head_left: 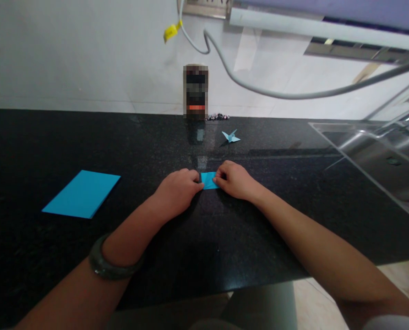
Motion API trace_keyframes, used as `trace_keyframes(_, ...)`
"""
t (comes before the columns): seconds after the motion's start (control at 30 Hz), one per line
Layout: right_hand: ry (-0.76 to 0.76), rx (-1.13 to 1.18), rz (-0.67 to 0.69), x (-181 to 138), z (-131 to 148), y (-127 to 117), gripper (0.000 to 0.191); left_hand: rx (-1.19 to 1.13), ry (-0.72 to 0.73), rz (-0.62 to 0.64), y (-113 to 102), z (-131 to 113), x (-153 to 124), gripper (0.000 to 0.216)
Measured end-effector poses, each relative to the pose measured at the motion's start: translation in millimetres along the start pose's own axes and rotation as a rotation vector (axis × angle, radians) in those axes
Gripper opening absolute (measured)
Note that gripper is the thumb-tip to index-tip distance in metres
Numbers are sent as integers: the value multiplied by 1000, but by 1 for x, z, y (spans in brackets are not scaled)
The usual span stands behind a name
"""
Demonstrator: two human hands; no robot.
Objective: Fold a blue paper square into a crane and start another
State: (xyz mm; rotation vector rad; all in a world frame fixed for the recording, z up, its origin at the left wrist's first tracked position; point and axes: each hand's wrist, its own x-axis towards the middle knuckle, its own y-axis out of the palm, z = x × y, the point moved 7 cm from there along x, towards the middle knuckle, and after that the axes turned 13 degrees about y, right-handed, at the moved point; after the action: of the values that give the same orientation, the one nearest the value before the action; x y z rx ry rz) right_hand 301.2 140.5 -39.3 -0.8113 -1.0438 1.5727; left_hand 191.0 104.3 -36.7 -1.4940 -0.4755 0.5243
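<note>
A small folded piece of blue paper (209,180) lies on the black stone counter (225,238) between my two hands. My left hand (177,191) has its fingers curled and pinches the paper's left edge. My right hand (235,179) is curled too and pinches the right edge. Both hands rest on the counter. Much of the paper is hidden under my fingertips. I wear a dark bangle (111,266) on my left wrist.
A stack of blue paper sheets (82,194) lies at the left. A finished blue paper crane (231,136) stands farther back. A blurred upright object (195,91) leans at the wall. A steel sink (379,160) is at the right, with a grey hose (259,89) above.
</note>
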Motion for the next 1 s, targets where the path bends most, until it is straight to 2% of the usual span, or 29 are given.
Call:
trace_keyframes(0.1,5,-18,-20,0,0,0,11,66,41,45,-2,-5,-1,33)
trace_keyframes(0.37,-19,-98,-45,-2,4,3,14,98,54,39,-5,-7,-4,29)
trace_keyframes(0.63,-15,-87,-9,1,3,2,13,40,100,-50,-9,-6,-2,33)
trace_keyframes(0.8,-7,-74,5,2,3,2,12,49,127,-31,-5,-5,-4,40)
trace_keyframes(1.0,-12,-80,20,2,6,1,12,51,106,-14,-3,-5,-4,38)
